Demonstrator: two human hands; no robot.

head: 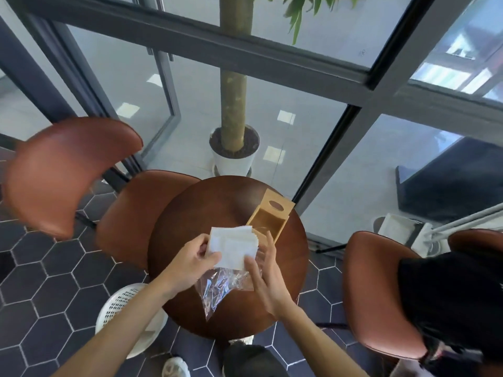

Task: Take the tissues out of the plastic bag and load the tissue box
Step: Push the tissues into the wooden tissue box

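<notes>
A stack of white tissues [234,247] is held above the round table [187,221]. A crumpled clear plastic bag [217,288] is seen at the stack's 6 o'clock; whether the stack's lower end sits inside it cannot be told. The 9 o'clock edge is pinched by the left hand [194,261], and the 4 o'clock corner is clasped by the right hand [265,273]. At 1 o'clock the wooden tissue box [268,223] lies with its slotted lid [277,205] slid back, and only bare wood is shown inside.

Both bare arms reach forward from below, and the hands come close together. The left hand [196,263] curls its fingers and pinches the tissues [234,246], thumb on top. Just to its right, the right hand [265,278] points its fingers up, and its thumb pinches the plastic bag [217,289] against them.
</notes>
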